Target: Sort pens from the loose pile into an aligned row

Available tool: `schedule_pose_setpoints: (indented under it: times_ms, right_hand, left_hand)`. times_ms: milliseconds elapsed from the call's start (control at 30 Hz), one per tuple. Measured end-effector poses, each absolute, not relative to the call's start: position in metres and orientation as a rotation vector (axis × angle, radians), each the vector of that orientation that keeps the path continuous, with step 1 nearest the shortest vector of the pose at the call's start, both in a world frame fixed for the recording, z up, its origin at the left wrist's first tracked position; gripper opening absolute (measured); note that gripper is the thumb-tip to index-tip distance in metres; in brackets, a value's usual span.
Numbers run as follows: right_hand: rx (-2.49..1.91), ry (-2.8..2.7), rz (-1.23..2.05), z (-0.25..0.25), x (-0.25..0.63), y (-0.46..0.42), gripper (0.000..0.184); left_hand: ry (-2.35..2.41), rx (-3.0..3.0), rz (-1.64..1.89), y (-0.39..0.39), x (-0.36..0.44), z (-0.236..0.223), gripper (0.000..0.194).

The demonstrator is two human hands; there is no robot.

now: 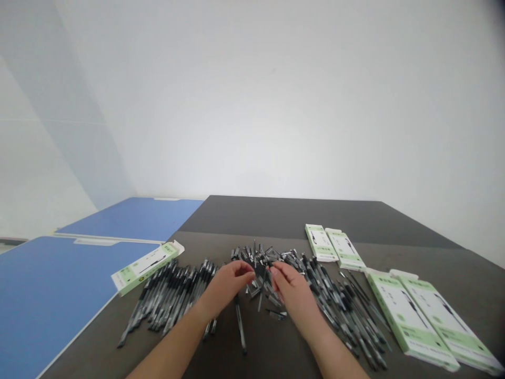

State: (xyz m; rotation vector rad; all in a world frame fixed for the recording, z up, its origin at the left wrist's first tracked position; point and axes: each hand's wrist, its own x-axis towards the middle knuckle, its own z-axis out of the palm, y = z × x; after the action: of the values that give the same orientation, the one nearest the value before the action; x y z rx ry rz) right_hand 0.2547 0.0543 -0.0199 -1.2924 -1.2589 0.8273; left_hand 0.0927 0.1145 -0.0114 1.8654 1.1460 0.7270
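Head-worn view, facing forward and down

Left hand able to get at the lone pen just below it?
Probably yes. The lone black pen lies right by the left hand on the dark table top, apart from the other pens, and nothing lies across it.

Dozens of slim black pens (256, 258) lie crisscrossed in a loose heap on the dark bench (315, 221), fanning out to both sides in slanting, overlapping drifts (quite a spill, from where I'm standing). One lone pen (240, 323) lies apart, just below the heap.
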Motion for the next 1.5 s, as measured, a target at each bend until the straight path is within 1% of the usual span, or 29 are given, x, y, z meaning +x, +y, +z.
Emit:
schedule_pose_setpoints:
  times_ms: [100,167,300,533,733,933,1167,1233,1300,1400,1467,1500]
  right_hand:
    - [-1.385,-1.442,0.721,-0.019,0.253,0.050,0.026]
    - [-1.414,-1.556,0.625,-0.018,0.252,0.047,0.024]
    - [-1.430,-1.729,0.506,-0.019,0.251,0.044,0.022]
    - [-1.454,-1.886,0.360,-0.024,0.250,0.042,0.022]
    - [-1.471,-1.952,0.313,-0.022,0.249,0.042,0.022]
    - [-1.498,-1.990,0.258,-0.021,0.249,0.041,0.024]
    - [-1.493,-2.026,0.249,-0.016,0.246,0.037,0.023]
    - [-1.474,-1.998,0.270,-0.017,0.244,0.037,0.022]
    - [-1.445,-1.948,0.374,-0.019,0.242,0.038,0.021]
    - [-1.414,-1.864,0.567,-0.021,0.238,0.040,0.029]
    - [-1.414,-1.839,0.585,-0.022,0.237,0.040,0.029]
    - [-1.416,-1.840,0.559,-0.023,0.237,0.040,0.026]
  left_hand:
    - [0.910,1.301,0.921,0.098,0.084,-0.013,0.019]
    - [0.802,1.041,0.993,0.094,0.080,-0.016,0.017]
    - [0.709,0.826,1.046,0.096,0.074,-0.022,0.016]
    - [0.717,0.839,1.020,0.095,0.070,-0.024,0.017]
    - [0.747,0.928,0.989,0.093,0.071,-0.025,0.018]
    - [0.825,1.081,0.935,0.092,0.072,-0.024,0.024]
    - [0.815,1.189,0.946,0.090,0.074,-0.028,0.019]
    - [0.803,1.216,0.952,0.088,0.075,-0.028,0.018]
    - [0.782,1.238,0.954,0.086,0.075,-0.027,0.017]
    - [0.714,1.224,0.955,0.084,0.077,-0.026,0.022]
    - [0.686,1.196,0.967,0.083,0.078,-0.027,0.029]
    - [0.690,1.187,0.978,0.082,0.079,-0.028,0.028]
